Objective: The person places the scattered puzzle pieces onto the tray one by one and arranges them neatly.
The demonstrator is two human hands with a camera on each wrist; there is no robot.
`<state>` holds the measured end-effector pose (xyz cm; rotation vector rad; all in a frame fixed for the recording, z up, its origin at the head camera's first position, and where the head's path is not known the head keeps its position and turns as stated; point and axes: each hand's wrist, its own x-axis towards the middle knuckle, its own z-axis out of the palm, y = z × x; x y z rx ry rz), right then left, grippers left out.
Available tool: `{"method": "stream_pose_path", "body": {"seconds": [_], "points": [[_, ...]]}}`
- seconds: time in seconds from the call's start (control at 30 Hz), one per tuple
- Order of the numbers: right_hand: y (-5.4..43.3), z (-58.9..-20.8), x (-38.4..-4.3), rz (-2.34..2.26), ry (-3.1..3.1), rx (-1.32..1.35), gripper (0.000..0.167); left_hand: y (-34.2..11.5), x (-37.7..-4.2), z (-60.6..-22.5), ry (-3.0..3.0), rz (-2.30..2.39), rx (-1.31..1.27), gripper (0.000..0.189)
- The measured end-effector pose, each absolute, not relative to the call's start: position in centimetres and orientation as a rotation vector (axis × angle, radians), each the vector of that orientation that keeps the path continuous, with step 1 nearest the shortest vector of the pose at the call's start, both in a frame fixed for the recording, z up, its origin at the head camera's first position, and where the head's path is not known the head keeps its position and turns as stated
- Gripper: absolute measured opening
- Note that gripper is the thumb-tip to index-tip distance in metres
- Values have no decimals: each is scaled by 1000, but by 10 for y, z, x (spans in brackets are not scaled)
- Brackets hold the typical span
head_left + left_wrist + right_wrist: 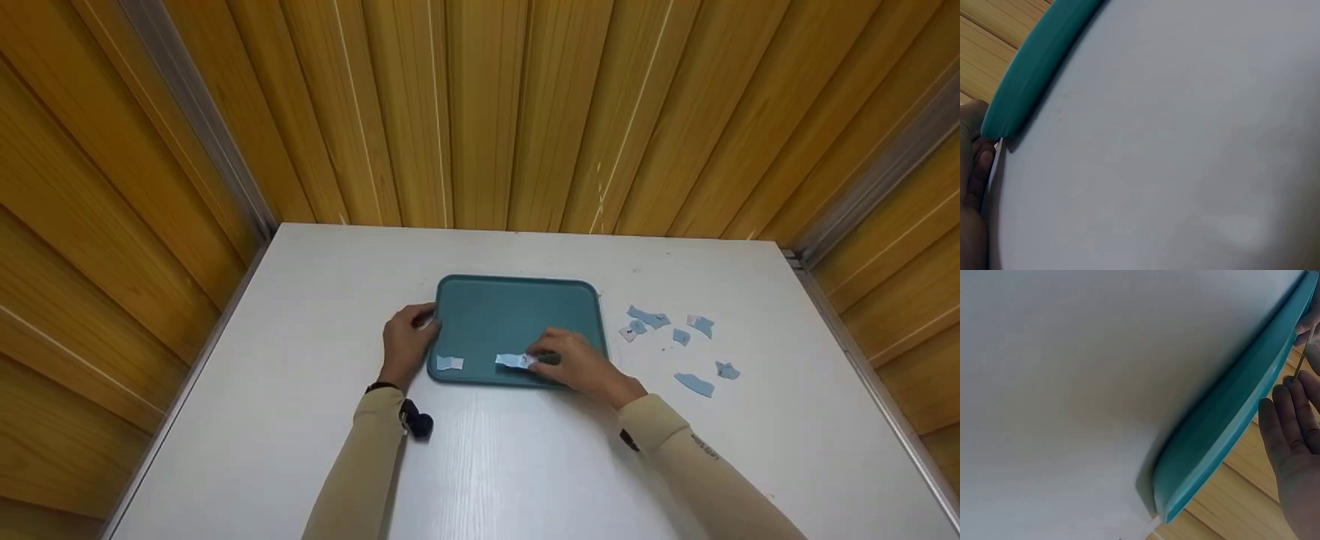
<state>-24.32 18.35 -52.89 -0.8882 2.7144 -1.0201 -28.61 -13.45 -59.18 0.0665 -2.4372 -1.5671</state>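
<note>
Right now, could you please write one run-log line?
right hand: pinches torn blue paper piece over teal tray; left hand: holds tray's left rim

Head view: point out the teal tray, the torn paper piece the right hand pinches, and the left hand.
Teal tray (510, 307), head view, bare upper middle.
Torn paper piece (513, 361), head view, exposed middle.
Left hand (406, 337), head view, back of hand.

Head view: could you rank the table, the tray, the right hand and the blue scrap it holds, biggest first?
1. Table
2. Tray
3. Right hand
4. Blue scrap, partly covered
</note>
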Motion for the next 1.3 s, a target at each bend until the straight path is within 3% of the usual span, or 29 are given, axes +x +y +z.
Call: {"method": "stream_pose_path", "body": {"seconds": [1.3], "points": [[141, -540, -248, -1001, 2673, -980, 19, -134, -287, -591, -2441, -1562, 77, 32]]}}
